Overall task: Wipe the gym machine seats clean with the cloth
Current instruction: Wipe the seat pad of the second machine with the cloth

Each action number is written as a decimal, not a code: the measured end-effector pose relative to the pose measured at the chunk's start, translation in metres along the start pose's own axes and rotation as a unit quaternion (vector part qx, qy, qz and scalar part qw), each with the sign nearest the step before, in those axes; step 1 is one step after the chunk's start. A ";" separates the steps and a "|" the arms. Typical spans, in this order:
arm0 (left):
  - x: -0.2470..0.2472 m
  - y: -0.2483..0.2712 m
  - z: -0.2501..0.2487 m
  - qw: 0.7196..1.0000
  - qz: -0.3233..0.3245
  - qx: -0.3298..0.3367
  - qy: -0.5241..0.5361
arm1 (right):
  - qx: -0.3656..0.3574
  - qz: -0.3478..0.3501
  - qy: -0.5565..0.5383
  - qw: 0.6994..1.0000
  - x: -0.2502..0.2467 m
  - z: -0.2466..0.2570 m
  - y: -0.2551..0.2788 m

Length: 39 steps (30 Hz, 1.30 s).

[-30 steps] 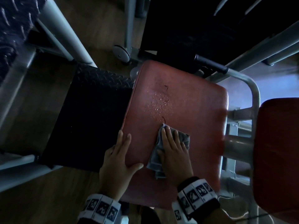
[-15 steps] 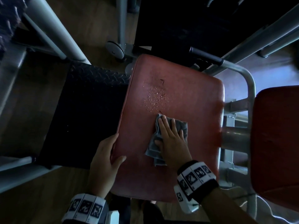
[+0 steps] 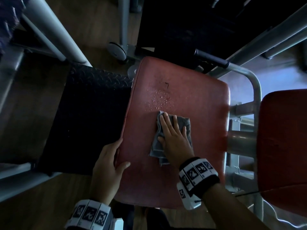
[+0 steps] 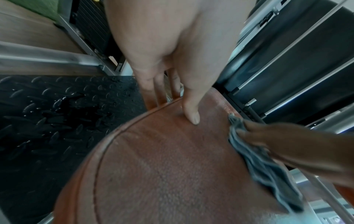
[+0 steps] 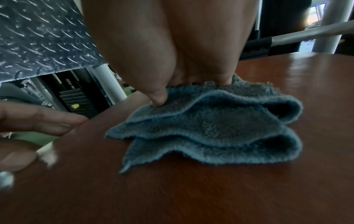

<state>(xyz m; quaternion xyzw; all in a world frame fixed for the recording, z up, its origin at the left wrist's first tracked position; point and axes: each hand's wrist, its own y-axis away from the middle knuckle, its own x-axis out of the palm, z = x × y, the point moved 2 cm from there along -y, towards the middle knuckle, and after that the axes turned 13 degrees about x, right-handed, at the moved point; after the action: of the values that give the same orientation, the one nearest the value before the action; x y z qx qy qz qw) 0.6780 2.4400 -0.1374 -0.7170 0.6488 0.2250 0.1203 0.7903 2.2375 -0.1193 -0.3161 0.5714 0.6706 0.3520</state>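
1. A dark tread plate (image 3: 86, 117) lies at the far left, beside the seat and lower than it, with grey frame tubes (image 3: 54, 30) crossing above it.
2. The left hand (image 3: 108, 165) grips the left edge of the red seat (image 3: 191, 90). Its fingers curl down over the side, out of sight below the rim in the left wrist view, and the thumb (image 4: 190, 109) lies flat on the top face, pointing inward. The wrist carries a band of printed markers (image 3: 90, 214).
3. A patch of water droplets (image 3: 160, 99) sits on the seat just beyond the cloth, with a small dark mark (image 3: 166, 85) past it.
4. The grey-blue cloth (image 3: 186, 125), folded in several layers, lies near the middle of the seat.
5. The right hand (image 3: 174, 138) lies palm down on the cloth, fingers straight and slightly spread toward the droplets, thumb pressing the cloth's near left part. It is flat, not clutching. The forearm comes in from the lower right.
6. A second red pad (image 3: 282, 143) stands at the far right, apart from the seat, with a metal tube (image 3: 240, 140) between them.
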 end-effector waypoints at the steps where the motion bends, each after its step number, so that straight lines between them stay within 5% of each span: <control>1: 0.001 0.000 0.000 1.000 -0.002 -0.002 0.001 | 0.003 -0.005 0.004 1.000 -0.001 0.003 -0.005; 12: 0.000 0.000 -0.001 0.999 0.004 0.006 -0.032 | -0.017 -0.077 0.026 0.997 -0.023 0.051 -0.077; 19: -0.003 -0.002 0.001 0.999 0.015 0.009 -0.039 | -0.015 -0.077 0.029 0.997 -0.010 0.010 -0.038; 27: -0.003 -0.002 0.005 0.999 0.025 0.009 -0.028 | 0.024 -0.064 -0.004 0.998 -0.051 0.013 -0.098; 33: -0.003 -0.001 0.003 1.000 0.026 -0.005 -0.016 | 0.013 -0.055 -0.003 0.998 -0.039 0.012 -0.074; 39: -0.002 -0.002 0.000 1.000 0.020 -0.009 -0.023 | 0.032 -0.049 -0.016 0.998 -0.063 0.007 -0.114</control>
<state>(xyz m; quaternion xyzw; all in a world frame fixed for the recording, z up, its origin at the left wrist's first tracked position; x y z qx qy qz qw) 0.6794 2.4418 -0.1368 -0.6997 0.6579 0.2491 0.1244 0.9201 2.2486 -0.1284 -0.3214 0.5709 0.6389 0.4032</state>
